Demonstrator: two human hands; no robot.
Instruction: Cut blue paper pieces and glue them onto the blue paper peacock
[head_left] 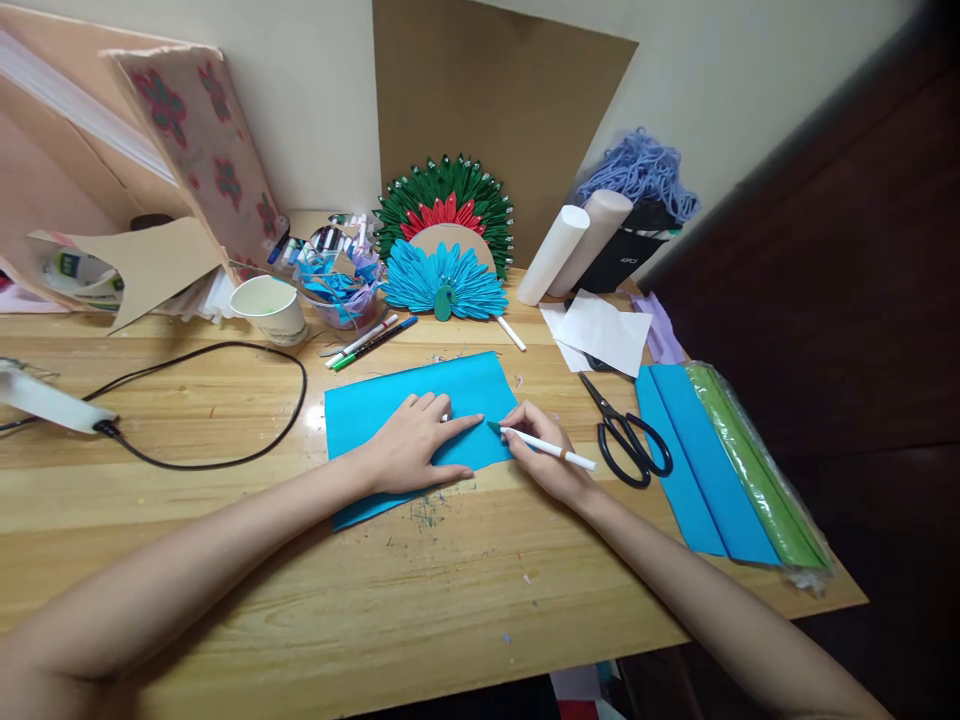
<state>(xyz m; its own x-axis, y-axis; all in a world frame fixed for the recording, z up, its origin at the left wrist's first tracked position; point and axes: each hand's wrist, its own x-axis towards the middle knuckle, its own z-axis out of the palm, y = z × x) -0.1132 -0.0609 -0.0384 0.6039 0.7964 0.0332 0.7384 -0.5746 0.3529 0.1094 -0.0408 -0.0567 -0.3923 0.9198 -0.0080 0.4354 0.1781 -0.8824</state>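
Observation:
A folded sheet of blue paper point(401, 400) lies on the wooden table before me. My left hand point(409, 440) rests on it, thumb and index finger stretched out toward the right and the other fingers bent. Something small and white shows under those bent fingers, too hidden to name. My right hand point(547, 455) is closed around a white marker point(574, 458) with a dark green tip and an orange-brown band. That tip is just above or on the paper, close to my left index fingertip; contact is unclear. Black-handled scissors point(625, 440) lie right of my right hand.
Behind the sheet stands a paper peacock point(450, 285) with several markers point(375, 340) nearby. A tub of blue scraps point(341, 290) and a paper cup point(270, 308) are left. Wrapped green paper point(757, 460) lies right. A black cable point(304, 390) loops at left.

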